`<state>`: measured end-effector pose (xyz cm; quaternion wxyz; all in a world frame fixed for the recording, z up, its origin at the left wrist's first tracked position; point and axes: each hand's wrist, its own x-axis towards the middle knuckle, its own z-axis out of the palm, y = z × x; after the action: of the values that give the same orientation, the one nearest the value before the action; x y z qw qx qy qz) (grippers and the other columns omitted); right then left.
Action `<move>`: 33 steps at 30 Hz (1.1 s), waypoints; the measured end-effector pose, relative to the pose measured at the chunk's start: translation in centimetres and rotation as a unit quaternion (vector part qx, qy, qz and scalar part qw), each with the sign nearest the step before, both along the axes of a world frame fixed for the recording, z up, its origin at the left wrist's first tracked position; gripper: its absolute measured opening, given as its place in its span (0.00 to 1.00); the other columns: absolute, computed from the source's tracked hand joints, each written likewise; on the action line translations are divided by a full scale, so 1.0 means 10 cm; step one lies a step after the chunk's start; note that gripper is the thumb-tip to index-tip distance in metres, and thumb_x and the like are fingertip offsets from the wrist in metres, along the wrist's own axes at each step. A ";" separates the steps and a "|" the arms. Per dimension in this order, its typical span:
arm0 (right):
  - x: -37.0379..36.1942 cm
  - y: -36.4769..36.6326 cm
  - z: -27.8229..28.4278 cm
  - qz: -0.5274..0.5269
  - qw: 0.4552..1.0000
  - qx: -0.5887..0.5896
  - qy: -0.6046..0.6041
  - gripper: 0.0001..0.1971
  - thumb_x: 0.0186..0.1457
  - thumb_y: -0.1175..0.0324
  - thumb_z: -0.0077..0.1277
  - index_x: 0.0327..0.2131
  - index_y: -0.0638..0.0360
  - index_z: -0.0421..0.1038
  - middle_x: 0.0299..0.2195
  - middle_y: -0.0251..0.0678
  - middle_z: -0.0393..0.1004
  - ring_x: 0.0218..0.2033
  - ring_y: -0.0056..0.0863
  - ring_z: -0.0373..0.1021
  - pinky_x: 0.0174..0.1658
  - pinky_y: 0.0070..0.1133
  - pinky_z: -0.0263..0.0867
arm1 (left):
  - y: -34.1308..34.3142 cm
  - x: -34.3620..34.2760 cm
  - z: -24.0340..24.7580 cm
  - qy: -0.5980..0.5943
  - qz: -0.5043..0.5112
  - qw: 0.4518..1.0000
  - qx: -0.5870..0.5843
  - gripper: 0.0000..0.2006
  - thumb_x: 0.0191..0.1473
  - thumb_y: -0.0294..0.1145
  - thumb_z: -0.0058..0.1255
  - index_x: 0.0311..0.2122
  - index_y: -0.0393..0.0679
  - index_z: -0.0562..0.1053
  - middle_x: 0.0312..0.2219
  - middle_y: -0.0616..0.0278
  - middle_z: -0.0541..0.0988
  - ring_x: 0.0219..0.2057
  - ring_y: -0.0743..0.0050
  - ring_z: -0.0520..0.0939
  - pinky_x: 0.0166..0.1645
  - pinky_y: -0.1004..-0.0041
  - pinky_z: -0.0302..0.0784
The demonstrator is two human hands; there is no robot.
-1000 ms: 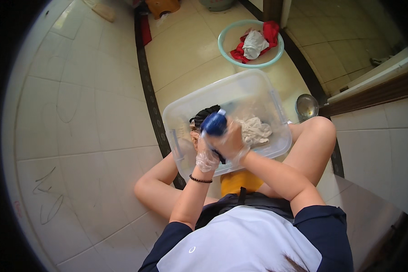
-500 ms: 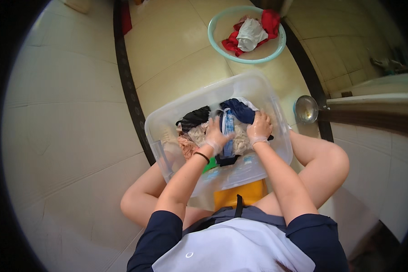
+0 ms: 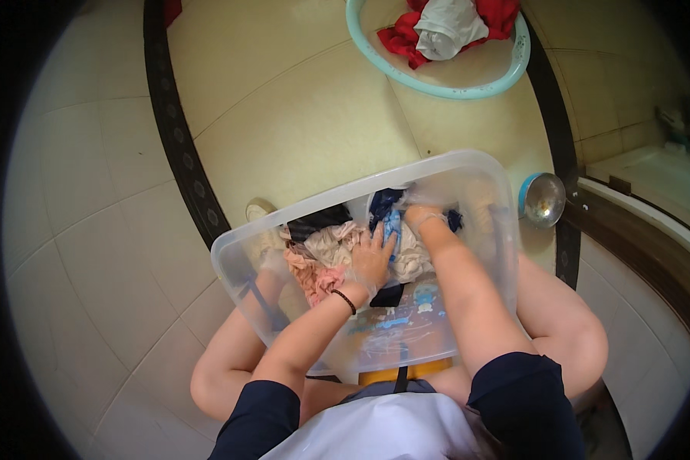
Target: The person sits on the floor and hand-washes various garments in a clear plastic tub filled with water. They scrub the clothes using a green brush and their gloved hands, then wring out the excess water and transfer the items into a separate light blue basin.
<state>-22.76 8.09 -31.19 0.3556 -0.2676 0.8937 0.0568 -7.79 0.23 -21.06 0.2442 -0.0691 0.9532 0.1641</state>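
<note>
A translucent plastic bin (image 3: 506, 230) stands between my knees with crumpled laundry in it. My left hand (image 3: 372, 259), in a thin clear glove, lies with fingers spread on cream cloth (image 3: 326, 247) and the edge of a light blue cloth (image 3: 392, 222). My right hand (image 3: 420, 216), gloved too, reaches deeper toward the bin's far side, beside navy cloth (image 3: 386, 202). Its fingers are hidden, so any hold cannot be made out. Around the hands lie a black garment (image 3: 318, 221), peach-pink cloth (image 3: 303, 270) and an off-white bunched cloth (image 3: 412, 258).
Ahead on the tiled floor stands a pale teal basin (image 3: 446, 92) holding red cloth (image 3: 397, 46) and a white cloth (image 3: 445, 31). A metal bowl (image 3: 546, 201) sits right of the bin. Yellow plastic (image 3: 374, 376) shows beneath me. A dark border (image 3: 178, 149) runs along the left.
My right hand has gone from the top of the navy cloth down among the laundry. The left hand now rests flatter on the cloth. The bin looks tipped toward me, and the view has shifted.
</note>
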 end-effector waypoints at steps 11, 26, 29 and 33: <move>0.36 0.17 0.71 -0.367 0.894 -0.176 0.190 0.25 0.39 0.73 0.45 0.46 0.44 0.67 0.50 0.38 0.62 0.50 0.45 0.58 0.48 0.45 0.57 | -0.36 -0.55 -0.25 0.160 0.393 0.903 0.069 0.27 0.43 0.27 0.49 0.53 0.46 0.62 0.56 0.48 0.56 0.53 0.45 0.62 0.53 0.60 0.62; -0.18 -0.30 0.41 -0.198 0.980 -0.010 -0.026 0.24 0.44 0.68 0.49 0.49 0.48 0.66 0.57 0.42 0.53 0.55 0.44 0.52 0.50 0.37 0.60 | -0.60 -0.63 -0.76 -0.057 0.554 0.703 0.443 0.16 0.52 0.34 0.42 0.46 0.45 0.69 0.38 0.59 0.77 0.36 0.60 0.78 0.40 0.65 0.76; 0.17 -0.16 0.62 -0.078 0.959 -0.270 0.038 0.17 0.37 0.71 0.51 0.38 0.52 0.73 0.55 0.40 0.55 0.53 0.46 0.54 0.47 0.38 0.62 | -0.47 -0.58 -0.49 0.044 0.691 0.278 0.666 0.15 0.54 0.42 0.44 0.42 0.45 0.71 0.35 0.62 0.77 0.35 0.63 0.78 0.40 0.67 0.75; 0.53 -0.23 1.42 -0.018 0.887 -0.447 -0.116 0.13 0.30 0.70 0.57 0.26 0.60 0.69 0.56 0.42 0.57 0.54 0.48 0.54 0.52 0.34 0.59 | -0.45 -0.30 -0.16 0.056 0.570 0.226 0.788 0.15 0.57 0.46 0.42 0.37 0.45 0.72 0.33 0.61 0.76 0.35 0.69 0.77 0.43 0.70 0.74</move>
<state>-17.43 5.81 -17.00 0.3007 -0.3864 0.7815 -0.3867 -10.78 -4.24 -22.65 -0.0375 -0.3572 0.0606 0.9313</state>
